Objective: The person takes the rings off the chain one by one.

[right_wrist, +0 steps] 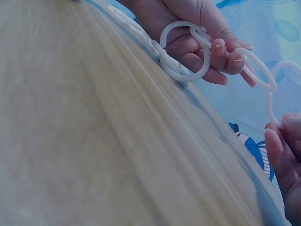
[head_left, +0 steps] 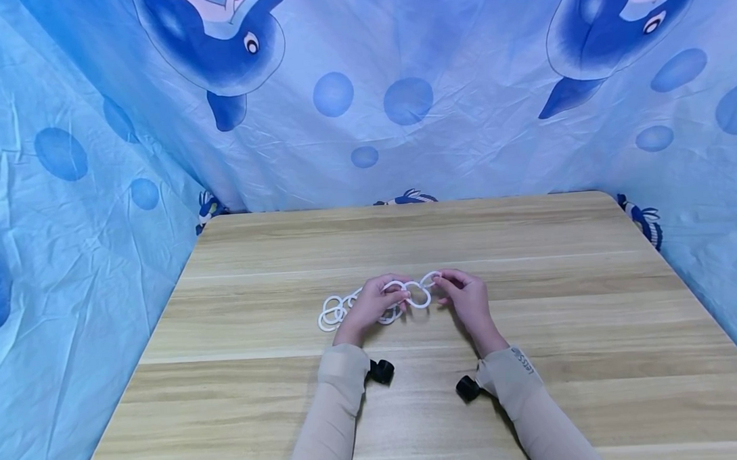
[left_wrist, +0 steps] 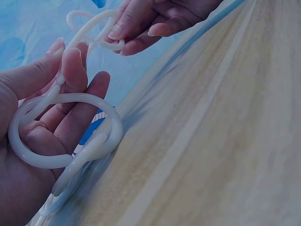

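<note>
White plastic rings with a small gap in each, like curtain rings, are linked into a chain. Between thumb and fingers, my left hand (head_left: 371,306) pinches one white ring (left_wrist: 84,29). Another linked ring (left_wrist: 40,161) hangs across the left palm, its neighbours trailing below. To the right, my right hand (head_left: 470,299) pinches the ring at that end of the chain (right_wrist: 270,106), using thumb and fingertips. This stretch is lifted off the table, one ring (head_left: 430,295) showing between the hands. The rest of the chain (head_left: 338,317) lies bunched left of the left hand, partly hidden by it.
A wood-grain table (head_left: 530,332) lies under both hands. Behind and beside it hangs a blue curtain (head_left: 464,166) printed with dolphins and bubbles. Small black devices (head_left: 382,371) sit at both wrists, by the beige sleeves (head_left: 329,411).
</note>
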`<state>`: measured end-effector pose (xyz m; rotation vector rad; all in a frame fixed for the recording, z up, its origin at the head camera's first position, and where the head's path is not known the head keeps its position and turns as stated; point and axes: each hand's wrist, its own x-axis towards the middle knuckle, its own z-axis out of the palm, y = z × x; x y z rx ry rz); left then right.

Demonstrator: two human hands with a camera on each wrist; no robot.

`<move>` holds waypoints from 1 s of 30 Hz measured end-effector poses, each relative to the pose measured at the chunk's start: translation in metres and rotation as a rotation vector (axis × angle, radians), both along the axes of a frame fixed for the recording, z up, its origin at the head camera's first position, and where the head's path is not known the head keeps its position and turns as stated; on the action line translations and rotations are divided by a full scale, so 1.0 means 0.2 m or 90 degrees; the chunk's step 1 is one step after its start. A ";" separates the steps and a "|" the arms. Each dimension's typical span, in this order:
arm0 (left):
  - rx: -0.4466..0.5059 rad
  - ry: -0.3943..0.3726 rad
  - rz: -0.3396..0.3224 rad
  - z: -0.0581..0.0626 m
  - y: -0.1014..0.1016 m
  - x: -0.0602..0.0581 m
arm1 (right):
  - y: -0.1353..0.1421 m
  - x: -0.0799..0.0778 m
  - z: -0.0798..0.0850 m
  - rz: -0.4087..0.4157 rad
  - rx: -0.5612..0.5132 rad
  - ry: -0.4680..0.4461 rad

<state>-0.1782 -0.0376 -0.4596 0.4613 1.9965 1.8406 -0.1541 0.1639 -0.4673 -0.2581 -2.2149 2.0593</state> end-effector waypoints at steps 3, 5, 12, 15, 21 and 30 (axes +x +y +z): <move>0.004 0.000 -0.002 0.00 0.00 0.00 | 0.00 0.00 0.00 -0.007 -0.003 0.003; 0.004 0.001 -0.003 0.00 0.00 0.00 | 0.00 0.00 0.01 -0.012 0.000 0.002; 0.004 0.000 0.000 0.00 0.00 0.00 | 0.00 0.00 0.00 -0.023 0.002 -0.003; 0.005 -0.002 0.002 0.00 0.00 0.00 | 0.01 -0.01 0.00 -0.028 -0.003 -0.004; 0.003 0.005 0.004 0.00 0.00 0.00 | 0.01 -0.01 0.01 -0.039 -0.019 0.005; 0.011 0.015 0.001 0.00 0.00 0.00 | 0.01 -0.02 0.01 -0.058 -0.032 -0.005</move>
